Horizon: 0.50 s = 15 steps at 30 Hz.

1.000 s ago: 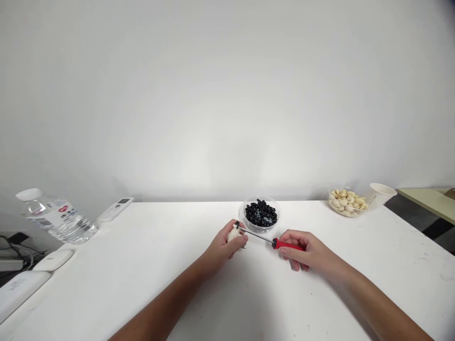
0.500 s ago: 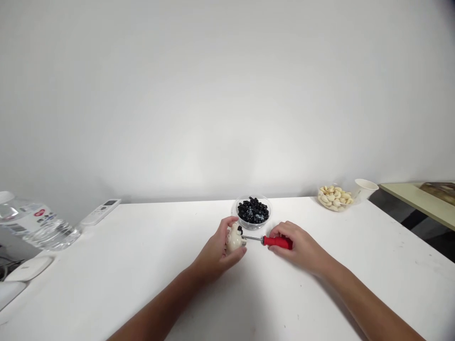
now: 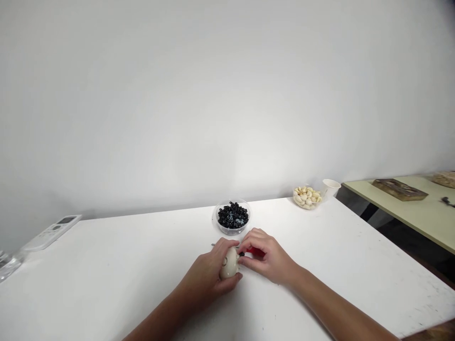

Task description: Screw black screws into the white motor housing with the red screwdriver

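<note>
My left hand [image 3: 208, 277] grips a cream-white rounded object [image 3: 230, 264], about the size of the palm. A small black piece [image 3: 241, 254] sits at the object's right side, under the fingertips of my right hand [image 3: 265, 258]. That hand holds a red-handled screwdriver [image 3: 255, 251], its handle mostly hidden by the fingers. A thin metal shaft [image 3: 217, 245] shows beyond my left hand, and its middle is hidden. Just behind both hands stands a clear plastic bowl [image 3: 216, 217] of shiny black beans.
The white table [image 3: 124, 265] ends in a far edge along the wall. At the back right stand a clear bowl of pale nuts [image 3: 295, 197] and a paper cup [image 3: 330, 188]. A white remote control [image 3: 51, 233] lies far left. A pale green table [image 3: 398, 213] stands right.
My hands have come together, and the right hand now touches the white object. The screwdriver's shaft now passes behind the object. The view has turned right, so the table items sit further left.
</note>
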Tool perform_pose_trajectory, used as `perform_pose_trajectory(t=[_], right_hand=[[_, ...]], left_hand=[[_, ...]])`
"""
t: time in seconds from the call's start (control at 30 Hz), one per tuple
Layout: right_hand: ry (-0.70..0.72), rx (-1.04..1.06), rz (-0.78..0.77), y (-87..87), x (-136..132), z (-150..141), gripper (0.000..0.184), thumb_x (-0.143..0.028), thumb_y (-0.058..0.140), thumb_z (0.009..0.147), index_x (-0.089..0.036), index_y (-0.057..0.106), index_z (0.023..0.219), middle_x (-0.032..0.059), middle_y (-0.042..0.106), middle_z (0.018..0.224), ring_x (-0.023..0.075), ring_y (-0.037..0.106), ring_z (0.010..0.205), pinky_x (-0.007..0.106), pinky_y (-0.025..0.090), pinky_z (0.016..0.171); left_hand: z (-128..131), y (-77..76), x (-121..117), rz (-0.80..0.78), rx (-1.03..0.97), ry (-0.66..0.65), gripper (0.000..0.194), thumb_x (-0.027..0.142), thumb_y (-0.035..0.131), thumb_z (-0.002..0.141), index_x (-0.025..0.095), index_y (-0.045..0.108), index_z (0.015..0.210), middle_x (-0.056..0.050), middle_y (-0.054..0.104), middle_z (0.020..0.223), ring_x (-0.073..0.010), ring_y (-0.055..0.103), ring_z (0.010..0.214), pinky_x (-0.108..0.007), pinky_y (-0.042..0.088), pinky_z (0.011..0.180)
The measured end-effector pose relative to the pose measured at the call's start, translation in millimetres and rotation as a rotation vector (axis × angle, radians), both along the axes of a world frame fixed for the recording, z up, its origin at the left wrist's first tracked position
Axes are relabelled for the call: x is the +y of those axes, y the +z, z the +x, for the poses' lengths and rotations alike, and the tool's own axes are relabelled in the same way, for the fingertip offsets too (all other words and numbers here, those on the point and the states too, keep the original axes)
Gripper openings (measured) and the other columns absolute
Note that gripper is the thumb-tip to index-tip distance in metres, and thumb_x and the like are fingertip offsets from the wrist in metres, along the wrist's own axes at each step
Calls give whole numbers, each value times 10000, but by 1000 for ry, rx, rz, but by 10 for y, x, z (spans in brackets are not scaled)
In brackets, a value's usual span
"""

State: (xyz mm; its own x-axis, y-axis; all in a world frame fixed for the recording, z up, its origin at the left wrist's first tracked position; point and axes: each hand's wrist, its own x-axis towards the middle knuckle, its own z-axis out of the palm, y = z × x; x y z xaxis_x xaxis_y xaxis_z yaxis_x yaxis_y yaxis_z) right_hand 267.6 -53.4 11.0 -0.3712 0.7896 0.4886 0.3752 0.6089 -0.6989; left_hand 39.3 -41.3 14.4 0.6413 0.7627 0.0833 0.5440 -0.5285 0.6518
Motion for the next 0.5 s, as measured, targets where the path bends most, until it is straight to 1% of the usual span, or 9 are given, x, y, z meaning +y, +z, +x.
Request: perform_pose_trajectory(t=[0.1,0.2,0.33,0.43,0.5], right_hand=[[-40,17,96,-22,13,-17,113,-319,752,937,-222,695,937,17,650,816,178,557,780,326,419,740],[-38,28,179,-4,21,-35,157,-344,749,941,-211,671,913,12,635,792,173,552,766,320,419,736],[-37,32,166,13,48,-37,201,-385,761,931,-210,662,919,12,642,828,169,555,792,300,424,720],[-30,38,155,19,80,-18,237,-408,769,919,-205,650,884,0,637,811,154,550,775,286,424,717],[-27,42,154,33,100,5,272,-435,758,922,-201,636,851,-9,618,770,148,542,747,283,428,714]], left_hand=[[8,5,13,-6,37,29,530,367,609,902,268,423,1388,-51,664,1210,-212,671,858,-283,468,693],[13,-5,34,-9,59,50,480,405,579,926,273,427,1362,-22,691,1088,-201,664,800,-280,467,684],[-8,-31,87,7,62,5,413,419,555,939,290,457,1319,-12,688,1088,-187,654,775,-267,466,679],[-38,-52,136,4,65,-21,439,448,557,944,300,454,1344,-3,691,1029,-175,630,698,-258,457,655],[-40,-65,155,11,46,-24,471,477,571,939,305,460,1363,-15,691,1081,-177,640,705,-253,456,649]])
